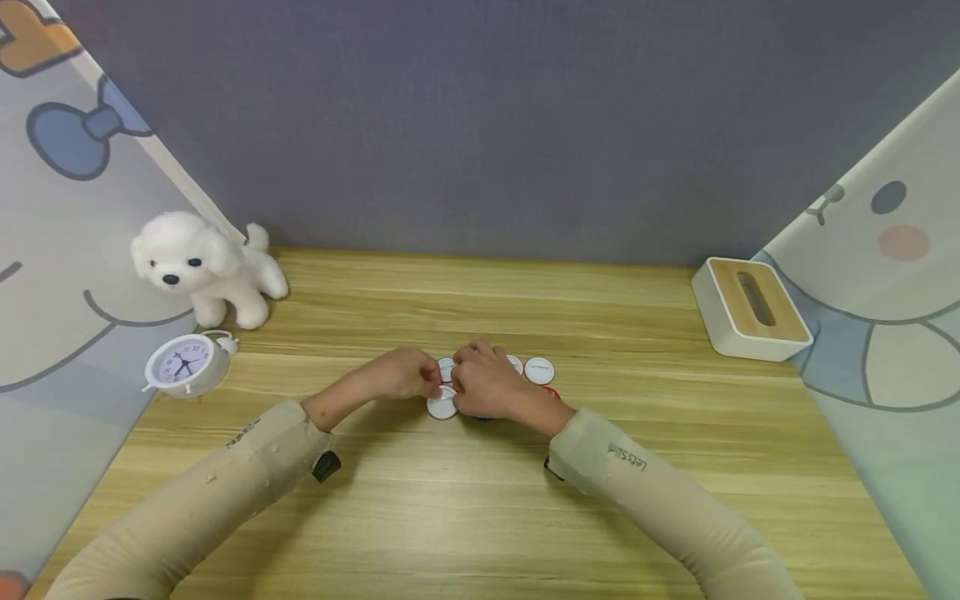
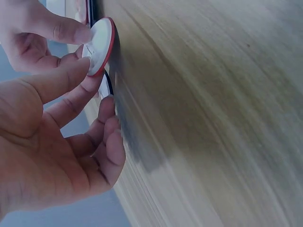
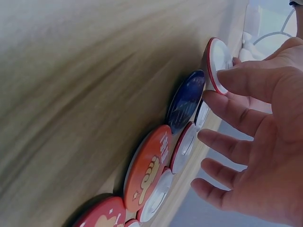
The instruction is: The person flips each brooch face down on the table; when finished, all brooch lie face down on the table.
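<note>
Button badge [image 2: 102,41], white back up, is pinched by both my left hand [image 1: 405,373] and right hand [image 1: 489,383], just beside a dark-blue badge [image 3: 187,101] on the wooden table [image 1: 465,517]; an orange badge [image 3: 147,168] lies beyond that one.

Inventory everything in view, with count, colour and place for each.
held badge: 1, white with red rim, centre, between fingers
face-down badges: at least 4, white, far row
blue badge: 1, dark blue, near row
orange badge: 1, orange-red, beside blue badge
red badge: 1, red, beside orange badge
plush dog: 1, white, far left
alarm clock: 1, white, in front of dog
slotted box: 1, white, wooden-looking top, far right
table: 1, wood-coloured, under badges
back panel: 1, grey-blue, behind table
side panels: 2, pale, printed, either side
sleeves: 2, beige, both forearms
black pieces: 2, black, by sleeve ends
left hand: 1, bare, pinching held badge
right hand: 1, bare, pinching held badge
</note>
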Available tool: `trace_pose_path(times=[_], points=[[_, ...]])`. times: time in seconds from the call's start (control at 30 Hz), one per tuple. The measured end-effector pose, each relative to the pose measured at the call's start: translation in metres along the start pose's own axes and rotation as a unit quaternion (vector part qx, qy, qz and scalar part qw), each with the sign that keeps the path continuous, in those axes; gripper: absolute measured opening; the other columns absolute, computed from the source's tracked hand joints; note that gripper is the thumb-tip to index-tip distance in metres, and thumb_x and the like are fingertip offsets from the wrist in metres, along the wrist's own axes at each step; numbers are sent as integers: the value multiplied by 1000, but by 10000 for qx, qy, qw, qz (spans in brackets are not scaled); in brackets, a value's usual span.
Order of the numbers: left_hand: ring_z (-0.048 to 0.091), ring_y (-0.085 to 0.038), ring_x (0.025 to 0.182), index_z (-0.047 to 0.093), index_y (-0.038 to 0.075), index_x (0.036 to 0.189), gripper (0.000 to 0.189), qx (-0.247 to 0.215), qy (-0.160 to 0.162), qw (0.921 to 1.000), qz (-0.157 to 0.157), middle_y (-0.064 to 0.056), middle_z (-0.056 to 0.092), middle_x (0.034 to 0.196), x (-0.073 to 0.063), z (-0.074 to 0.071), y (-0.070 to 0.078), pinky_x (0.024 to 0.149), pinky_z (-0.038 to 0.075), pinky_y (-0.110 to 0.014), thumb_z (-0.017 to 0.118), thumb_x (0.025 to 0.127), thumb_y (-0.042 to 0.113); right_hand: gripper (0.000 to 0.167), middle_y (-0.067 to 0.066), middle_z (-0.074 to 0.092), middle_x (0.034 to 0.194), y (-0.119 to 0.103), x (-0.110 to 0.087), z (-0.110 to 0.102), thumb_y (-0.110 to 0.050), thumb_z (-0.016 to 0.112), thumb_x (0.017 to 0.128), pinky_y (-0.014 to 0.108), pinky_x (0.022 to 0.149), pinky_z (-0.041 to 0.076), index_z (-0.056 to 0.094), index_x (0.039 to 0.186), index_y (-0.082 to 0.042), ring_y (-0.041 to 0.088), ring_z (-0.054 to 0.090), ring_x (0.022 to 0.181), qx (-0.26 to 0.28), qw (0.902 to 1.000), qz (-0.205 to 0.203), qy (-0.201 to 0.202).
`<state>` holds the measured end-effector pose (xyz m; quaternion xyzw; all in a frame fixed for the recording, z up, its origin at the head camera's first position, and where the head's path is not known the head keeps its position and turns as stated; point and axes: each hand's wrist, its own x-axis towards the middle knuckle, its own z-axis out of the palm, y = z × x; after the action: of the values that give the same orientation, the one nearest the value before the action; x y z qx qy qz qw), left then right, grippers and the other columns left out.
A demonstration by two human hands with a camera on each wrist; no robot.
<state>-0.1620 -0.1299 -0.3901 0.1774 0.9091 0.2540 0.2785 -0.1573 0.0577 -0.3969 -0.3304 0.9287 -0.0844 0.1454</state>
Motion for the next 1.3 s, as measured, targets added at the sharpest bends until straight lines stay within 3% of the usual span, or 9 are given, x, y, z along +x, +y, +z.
trace_pose_path(times=[0.67,1.3], points=[[54,-15,79,70,14,86,9,291,271,9992,-4,3,66,84,4,9,-1,71,43,-27,73,91,21,17,6,56,139,-1,2,5,-24,66,88,55,108,37,61,73,-20,29,38,136,-315,9994,-25,104],[55,-16,81,69,15,85,12,404,577,9975,82,1,67,88,4,11,-3,72,43,-29,76,89,23,19,4,56,136,1,3,5,-23,66,89,54,108,37,60,71,-20,28,38,136,-248,9997,-20,67]])
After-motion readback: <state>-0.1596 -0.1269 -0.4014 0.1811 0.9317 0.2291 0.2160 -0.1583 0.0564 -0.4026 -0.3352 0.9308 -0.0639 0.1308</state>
